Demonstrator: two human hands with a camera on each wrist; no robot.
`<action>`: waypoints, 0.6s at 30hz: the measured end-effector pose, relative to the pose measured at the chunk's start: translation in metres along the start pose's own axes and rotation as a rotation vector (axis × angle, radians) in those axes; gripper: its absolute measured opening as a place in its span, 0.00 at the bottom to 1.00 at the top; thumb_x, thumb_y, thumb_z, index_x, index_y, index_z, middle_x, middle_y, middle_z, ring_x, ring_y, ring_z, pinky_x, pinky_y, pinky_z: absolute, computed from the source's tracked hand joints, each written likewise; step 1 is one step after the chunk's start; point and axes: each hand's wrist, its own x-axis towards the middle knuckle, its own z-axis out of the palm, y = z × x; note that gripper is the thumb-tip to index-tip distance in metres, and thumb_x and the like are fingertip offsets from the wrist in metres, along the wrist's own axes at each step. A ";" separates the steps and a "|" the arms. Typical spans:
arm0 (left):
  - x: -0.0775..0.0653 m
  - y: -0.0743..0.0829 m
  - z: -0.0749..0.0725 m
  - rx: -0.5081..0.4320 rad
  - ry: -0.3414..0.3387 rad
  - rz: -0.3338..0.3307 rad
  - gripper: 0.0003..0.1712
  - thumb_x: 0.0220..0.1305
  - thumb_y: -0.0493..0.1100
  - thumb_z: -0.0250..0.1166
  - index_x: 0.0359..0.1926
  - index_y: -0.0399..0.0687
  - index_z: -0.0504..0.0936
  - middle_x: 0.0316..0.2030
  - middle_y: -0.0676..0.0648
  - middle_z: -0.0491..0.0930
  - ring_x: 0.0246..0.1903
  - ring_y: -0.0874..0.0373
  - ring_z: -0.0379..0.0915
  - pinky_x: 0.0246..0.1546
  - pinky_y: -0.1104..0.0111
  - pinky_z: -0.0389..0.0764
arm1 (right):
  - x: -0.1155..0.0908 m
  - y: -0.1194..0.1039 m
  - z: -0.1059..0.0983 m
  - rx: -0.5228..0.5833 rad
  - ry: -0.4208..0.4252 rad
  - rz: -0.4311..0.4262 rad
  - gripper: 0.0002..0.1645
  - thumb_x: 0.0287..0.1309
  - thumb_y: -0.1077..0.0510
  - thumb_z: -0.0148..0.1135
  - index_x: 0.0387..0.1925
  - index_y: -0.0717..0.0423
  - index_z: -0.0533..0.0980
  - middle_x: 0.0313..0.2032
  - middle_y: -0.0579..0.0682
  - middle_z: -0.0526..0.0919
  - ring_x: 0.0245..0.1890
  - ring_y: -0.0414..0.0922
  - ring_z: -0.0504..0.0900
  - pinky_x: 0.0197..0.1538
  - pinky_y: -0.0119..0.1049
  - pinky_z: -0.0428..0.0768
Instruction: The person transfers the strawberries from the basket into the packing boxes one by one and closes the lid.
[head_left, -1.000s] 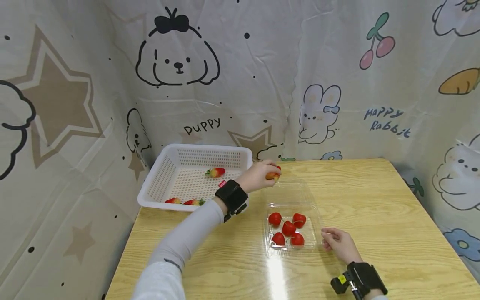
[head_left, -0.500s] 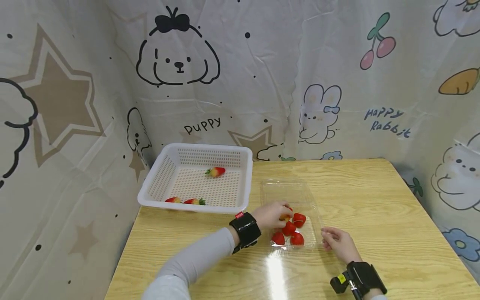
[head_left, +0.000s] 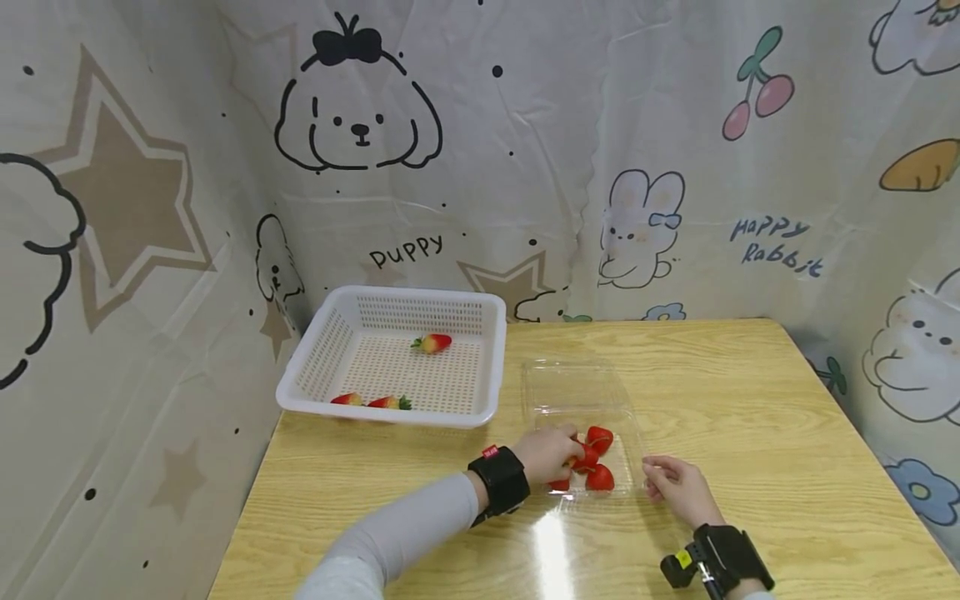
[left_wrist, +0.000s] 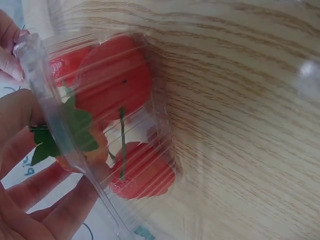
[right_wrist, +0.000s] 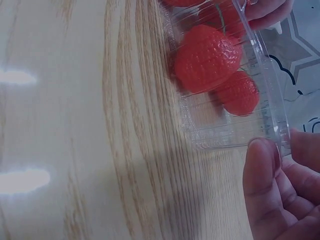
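Observation:
My left hand (head_left: 549, 455) is inside a clear plastic clamshell box (head_left: 628, 462), among several red cherries (head_left: 599, 439) with thin green stems. Its fingers hold a strawberry, mostly hidden in the head view; in the left wrist view the strawberry (left_wrist: 95, 152) shows a yellow-orange body and green leaves behind the box wall. At the box's right side, my right hand (head_left: 681, 490) pinches the rim between thumb and fingers. The right wrist view shows that thumb (right_wrist: 261, 175) on the near side of the clear edge.
A white perforated basket (head_left: 390, 418) stands at the back left, holding a strawberry (head_left: 433, 343) near its middle and two more along its front wall. The box's clear lid (head_left: 573, 385) lies folded back on the wooden table (head_left: 750, 400). A printed curtain (head_left: 487, 192) hangs behind.
My left hand has carried the strawberry from behind the lid down into the box, then toward its front left. The cherries have shifted slightly. My right hand stays on the rim.

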 end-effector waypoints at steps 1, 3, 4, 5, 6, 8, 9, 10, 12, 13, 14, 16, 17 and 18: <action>0.000 0.001 0.000 0.012 0.000 -0.003 0.12 0.47 0.42 0.68 0.36 0.57 0.84 0.32 0.55 0.69 0.25 0.64 0.65 0.22 0.77 0.64 | 0.000 0.000 0.000 0.001 -0.001 0.000 0.20 0.62 0.61 0.53 0.49 0.75 0.71 0.25 0.54 0.80 0.24 0.42 0.79 0.29 0.34 0.79; 0.000 0.002 0.001 0.034 -0.001 -0.006 0.11 0.47 0.43 0.68 0.36 0.57 0.84 0.30 0.55 0.69 0.24 0.64 0.65 0.22 0.77 0.64 | -0.001 0.001 0.000 0.004 -0.004 -0.001 0.21 0.62 0.61 0.53 0.50 0.75 0.71 0.26 0.54 0.80 0.24 0.42 0.79 0.29 0.34 0.79; 0.001 0.002 0.001 0.044 0.001 -0.008 0.10 0.47 0.43 0.68 0.35 0.58 0.84 0.30 0.55 0.69 0.25 0.64 0.65 0.22 0.76 0.64 | -0.001 0.001 0.000 0.008 -0.004 -0.001 0.21 0.62 0.61 0.53 0.50 0.75 0.71 0.26 0.55 0.80 0.24 0.42 0.79 0.29 0.34 0.79; 0.001 0.002 0.002 0.055 0.001 -0.010 0.09 0.48 0.44 0.68 0.34 0.58 0.84 0.29 0.55 0.69 0.25 0.65 0.65 0.22 0.76 0.64 | -0.001 0.001 0.000 0.011 -0.004 -0.001 0.21 0.62 0.61 0.53 0.50 0.75 0.71 0.26 0.55 0.80 0.24 0.42 0.79 0.29 0.34 0.79; 0.002 0.003 0.003 0.063 -0.001 -0.012 0.08 0.49 0.44 0.68 0.34 0.58 0.84 0.29 0.55 0.69 0.24 0.64 0.65 0.22 0.76 0.64 | -0.001 0.001 0.000 0.014 -0.003 -0.002 0.21 0.62 0.61 0.53 0.50 0.75 0.71 0.26 0.55 0.80 0.24 0.42 0.79 0.29 0.34 0.79; 0.002 0.004 0.004 0.083 -0.004 -0.021 0.08 0.50 0.45 0.67 0.34 0.59 0.84 0.29 0.55 0.69 0.24 0.64 0.65 0.20 0.76 0.64 | -0.001 0.001 0.000 0.018 -0.003 -0.002 0.21 0.62 0.61 0.53 0.50 0.75 0.70 0.26 0.56 0.80 0.24 0.42 0.79 0.29 0.34 0.79; 0.002 0.005 0.003 0.090 -0.007 -0.029 0.08 0.50 0.45 0.67 0.34 0.59 0.84 0.29 0.55 0.70 0.23 0.64 0.66 0.19 0.76 0.64 | 0.000 0.001 0.000 0.019 -0.003 -0.002 0.21 0.62 0.61 0.53 0.50 0.75 0.70 0.26 0.56 0.80 0.24 0.42 0.79 0.29 0.34 0.79; 0.002 0.005 0.003 0.103 -0.008 -0.035 0.08 0.50 0.46 0.66 0.35 0.60 0.84 0.29 0.55 0.70 0.23 0.64 0.66 0.18 0.75 0.65 | 0.000 0.002 0.000 0.018 -0.003 0.000 0.21 0.62 0.61 0.53 0.50 0.75 0.70 0.26 0.56 0.80 0.24 0.42 0.79 0.29 0.34 0.79; 0.002 0.006 0.002 0.128 -0.010 -0.044 0.09 0.52 0.46 0.65 0.37 0.60 0.84 0.29 0.55 0.72 0.23 0.63 0.67 0.16 0.75 0.65 | 0.000 0.002 0.001 0.014 -0.004 0.001 0.21 0.62 0.61 0.53 0.50 0.75 0.70 0.26 0.55 0.80 0.24 0.42 0.78 0.29 0.34 0.79; 0.001 0.007 0.002 0.140 -0.008 -0.045 0.09 0.52 0.46 0.65 0.37 0.60 0.84 0.28 0.56 0.72 0.22 0.64 0.68 0.16 0.74 0.65 | 0.000 0.002 0.001 0.013 -0.004 0.004 0.21 0.62 0.61 0.53 0.50 0.75 0.70 0.27 0.55 0.80 0.24 0.42 0.79 0.29 0.34 0.79; 0.001 0.007 0.002 0.147 -0.005 -0.044 0.09 0.52 0.46 0.64 0.37 0.61 0.84 0.28 0.56 0.72 0.22 0.64 0.68 0.16 0.74 0.65 | 0.000 0.002 0.001 0.012 -0.005 0.005 0.21 0.62 0.60 0.53 0.50 0.75 0.70 0.27 0.55 0.80 0.25 0.42 0.79 0.29 0.34 0.79; 0.000 0.006 0.002 0.155 0.003 -0.035 0.09 0.53 0.47 0.64 0.37 0.60 0.84 0.27 0.56 0.73 0.22 0.64 0.68 0.17 0.74 0.65 | 0.000 0.002 0.001 0.009 -0.008 0.005 0.21 0.62 0.61 0.53 0.50 0.75 0.70 0.27 0.55 0.80 0.25 0.43 0.79 0.29 0.34 0.79; 0.000 0.005 0.002 0.152 0.003 -0.029 0.09 0.53 0.47 0.64 0.38 0.59 0.84 0.27 0.56 0.73 0.22 0.65 0.67 0.17 0.75 0.65 | 0.000 0.002 0.001 0.009 -0.008 0.006 0.21 0.62 0.61 0.53 0.50 0.75 0.70 0.27 0.55 0.80 0.25 0.43 0.79 0.29 0.34 0.79; -0.001 0.005 0.002 0.145 0.002 -0.023 0.09 0.54 0.47 0.63 0.38 0.59 0.84 0.27 0.56 0.72 0.22 0.65 0.67 0.17 0.74 0.65 | 0.000 0.002 0.001 0.008 -0.008 0.008 0.21 0.62 0.61 0.52 0.50 0.75 0.70 0.27 0.55 0.80 0.25 0.43 0.79 0.29 0.34 0.79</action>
